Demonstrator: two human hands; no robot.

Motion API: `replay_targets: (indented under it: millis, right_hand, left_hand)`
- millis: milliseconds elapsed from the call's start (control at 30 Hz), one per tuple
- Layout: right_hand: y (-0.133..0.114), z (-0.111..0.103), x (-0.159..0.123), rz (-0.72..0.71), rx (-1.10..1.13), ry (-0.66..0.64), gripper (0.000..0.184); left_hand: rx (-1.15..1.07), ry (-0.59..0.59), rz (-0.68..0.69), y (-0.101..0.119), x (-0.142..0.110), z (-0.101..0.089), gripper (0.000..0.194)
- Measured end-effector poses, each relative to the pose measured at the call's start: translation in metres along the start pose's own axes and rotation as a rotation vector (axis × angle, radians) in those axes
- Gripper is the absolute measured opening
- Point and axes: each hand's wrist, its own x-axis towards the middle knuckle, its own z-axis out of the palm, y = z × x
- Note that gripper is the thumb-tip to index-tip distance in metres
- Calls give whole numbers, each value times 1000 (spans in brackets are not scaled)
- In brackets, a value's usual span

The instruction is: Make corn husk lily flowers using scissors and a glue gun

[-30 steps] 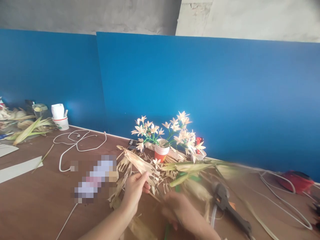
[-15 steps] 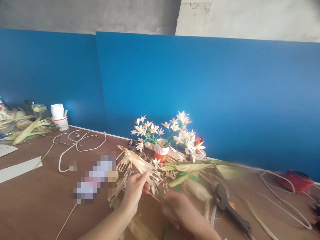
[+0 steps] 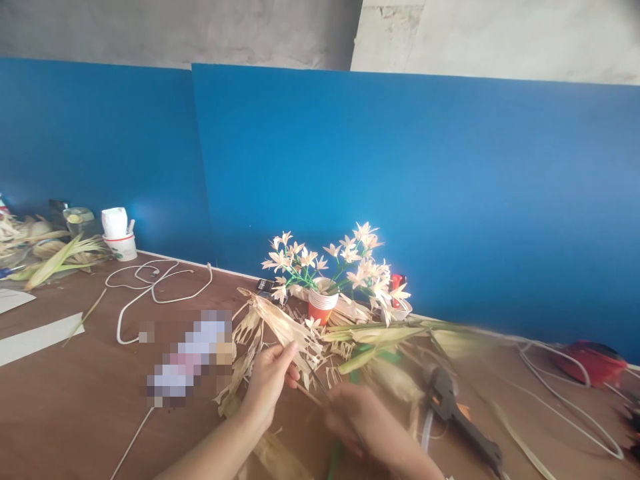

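My left hand (image 3: 270,377) pinches a dry, pale corn husk (image 3: 284,321) between thumb and fingers; cut, jagged strips hang from the husk's edge. Close by on the right, my right hand (image 3: 367,420) is curled and smeared by motion. From it a thin dark blade of what look like scissors (image 3: 318,383) points toward the husk; their handles are mostly hidden in the fingers. Husk scraps with cut-out notches (image 3: 250,327) lie beyond my left hand. Behind them stands an orange-and-white paper cup (image 3: 323,303) with husk flowers (image 3: 305,257) on green stems.
A dark glue gun (image 3: 460,417) lies right of my right hand. Green husk leaves (image 3: 380,333) stretch along the back. White cables (image 3: 150,287) coil on the left, near a white cup (image 3: 121,247). A red pouch-like item (image 3: 590,363) sits far right, before the blue partition (image 3: 400,167).
The husk and my left hand have shifted only slightly. My right hand stays beside them, still blurred, with barely any change in place.
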Motion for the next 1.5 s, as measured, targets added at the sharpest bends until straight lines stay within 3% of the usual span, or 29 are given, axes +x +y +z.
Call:
replay_targets:
  millis: [333, 1033, 1333, 1500]
  right_hand:
    - [1, -4, 1, 17, -27, -45, 30]
    - [-1, -8, 0, 28, -46, -67, 29]
    - [21, -14, 6, 110, 88, -114, 32]
    - [15, -13, 4, 82, 34, -103, 27]
  left_hand:
    - [17, -32, -18, 2, -1, -1, 40]
    - [-29, -108, -30, 3, 1, 0, 43]
    - [17, -132, -44, 3, 0, -1, 42]
    - [66, -109, -63, 4, -1, 0, 41]
